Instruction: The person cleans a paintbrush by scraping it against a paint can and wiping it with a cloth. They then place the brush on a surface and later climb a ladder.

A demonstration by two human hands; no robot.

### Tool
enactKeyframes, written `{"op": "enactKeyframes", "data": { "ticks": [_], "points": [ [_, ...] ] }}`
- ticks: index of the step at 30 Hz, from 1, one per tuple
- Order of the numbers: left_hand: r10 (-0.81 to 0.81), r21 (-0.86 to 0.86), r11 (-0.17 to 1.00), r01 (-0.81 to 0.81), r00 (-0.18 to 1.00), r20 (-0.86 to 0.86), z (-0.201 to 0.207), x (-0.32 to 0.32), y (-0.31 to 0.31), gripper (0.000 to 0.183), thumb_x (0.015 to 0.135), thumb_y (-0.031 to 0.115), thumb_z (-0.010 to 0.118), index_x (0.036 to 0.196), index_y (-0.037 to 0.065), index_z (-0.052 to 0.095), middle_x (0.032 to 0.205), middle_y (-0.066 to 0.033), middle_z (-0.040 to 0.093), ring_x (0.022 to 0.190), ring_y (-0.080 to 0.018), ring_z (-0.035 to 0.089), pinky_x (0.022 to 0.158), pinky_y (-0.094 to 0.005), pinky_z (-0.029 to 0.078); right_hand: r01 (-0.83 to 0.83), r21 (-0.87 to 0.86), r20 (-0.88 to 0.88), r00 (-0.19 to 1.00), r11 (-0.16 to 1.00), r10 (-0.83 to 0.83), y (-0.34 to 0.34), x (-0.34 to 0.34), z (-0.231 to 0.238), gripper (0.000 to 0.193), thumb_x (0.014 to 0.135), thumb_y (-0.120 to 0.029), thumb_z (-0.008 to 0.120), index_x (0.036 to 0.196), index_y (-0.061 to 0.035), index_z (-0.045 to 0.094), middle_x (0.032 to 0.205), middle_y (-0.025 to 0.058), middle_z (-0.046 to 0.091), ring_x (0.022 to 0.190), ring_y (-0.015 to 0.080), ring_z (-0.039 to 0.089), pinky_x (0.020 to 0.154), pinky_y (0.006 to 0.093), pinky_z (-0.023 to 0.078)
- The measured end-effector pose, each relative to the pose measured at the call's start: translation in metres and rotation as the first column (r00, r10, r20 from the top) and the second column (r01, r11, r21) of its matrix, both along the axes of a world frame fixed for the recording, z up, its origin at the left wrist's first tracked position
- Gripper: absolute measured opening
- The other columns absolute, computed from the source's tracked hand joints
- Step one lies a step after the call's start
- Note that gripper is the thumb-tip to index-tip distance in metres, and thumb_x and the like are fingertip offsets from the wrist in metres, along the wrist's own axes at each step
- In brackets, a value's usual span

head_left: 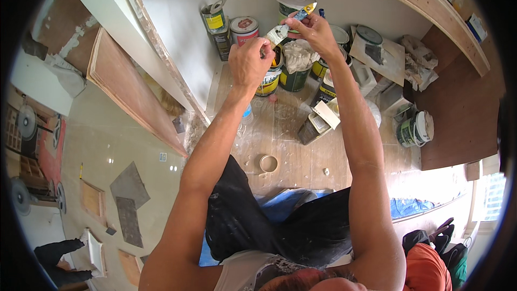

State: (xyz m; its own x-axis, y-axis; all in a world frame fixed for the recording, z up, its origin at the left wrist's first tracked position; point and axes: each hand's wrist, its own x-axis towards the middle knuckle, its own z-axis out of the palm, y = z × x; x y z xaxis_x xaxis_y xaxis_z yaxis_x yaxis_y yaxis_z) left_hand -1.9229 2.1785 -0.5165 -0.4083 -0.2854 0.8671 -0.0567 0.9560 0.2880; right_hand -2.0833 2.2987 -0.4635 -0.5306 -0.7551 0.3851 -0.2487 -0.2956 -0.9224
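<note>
In front of me, both my hands are raised over a group of paint cans. My right hand (315,33) grips a paintbrush (277,33) by its handle, which is blue and yellow at the tip. The brush's wide part is smeared with whitish paint. At its lower end, my left hand (249,62) pinches the bristle end, and the fingers hide most of the bristles. Just below the hands stands an open yellow-and-dark can (268,84). Next to it, a crumpled pale cloth (299,56) lies over the top of another can (294,80).
A rectangular tin (313,129) and a roll of tape (268,164) are on the tiled floor before my legs. Leaning wooden panels (134,94) flank me on the left. A white-lidded bucket (414,130) stands at the right. Another person's dark-clothed legs (59,256) show at lower left.
</note>
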Motion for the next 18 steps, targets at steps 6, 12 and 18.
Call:
{"op": "enactKeyframes", "data": {
  "ticks": [6,12,18],
  "points": [
    [0.033,0.015,0.999,-0.033,0.999,0.024,-0.004,-0.001,0.0,0.013,0.072,0.012,0.076,0.083,0.01,0.069,0.078,-0.0056,0.071,0.065,-0.0262,0.064,0.06,-0.0378,0.04,0.023,0.005,-0.02,1.0,1.0,-0.023,-0.008,-0.002,-0.006,0.035,0.09,-0.021,0.075,0.109,0.0043,0.062,0.101,0.0096,0.068,0.095,0.0154,0.067,0.079,0.0285,0.062],
    [0.017,0.057,0.998,-0.018,1.0,0.018,-0.01,-0.008,-0.004,0.011,0.073,0.012,0.075,0.084,0.01,0.07,0.074,-0.0063,0.07,0.06,-0.0256,0.064,0.058,-0.0382,0.046,0.037,0.022,-0.032,0.999,0.999,-0.037,-0.011,-0.005,-0.009,0.037,0.089,-0.022,0.076,0.11,0.0049,0.062,0.102,0.0101,0.068,0.094,0.0146,0.067,0.077,0.0273,0.062],
    [-0.064,0.212,0.976,0.053,0.997,0.045,-0.011,-0.006,-0.003,0.011,0.076,0.01,0.072,0.086,0.008,0.07,0.075,-0.0069,0.07,0.055,-0.0206,0.062,0.055,-0.0337,0.049,0.056,0.016,-0.026,0.998,0.998,-0.056,-0.009,-0.007,-0.008,0.038,0.088,-0.023,0.077,0.109,0.0054,0.063,0.101,0.0101,0.068,0.092,0.0141,0.067,0.076,0.0272,0.062]
  ]
}}
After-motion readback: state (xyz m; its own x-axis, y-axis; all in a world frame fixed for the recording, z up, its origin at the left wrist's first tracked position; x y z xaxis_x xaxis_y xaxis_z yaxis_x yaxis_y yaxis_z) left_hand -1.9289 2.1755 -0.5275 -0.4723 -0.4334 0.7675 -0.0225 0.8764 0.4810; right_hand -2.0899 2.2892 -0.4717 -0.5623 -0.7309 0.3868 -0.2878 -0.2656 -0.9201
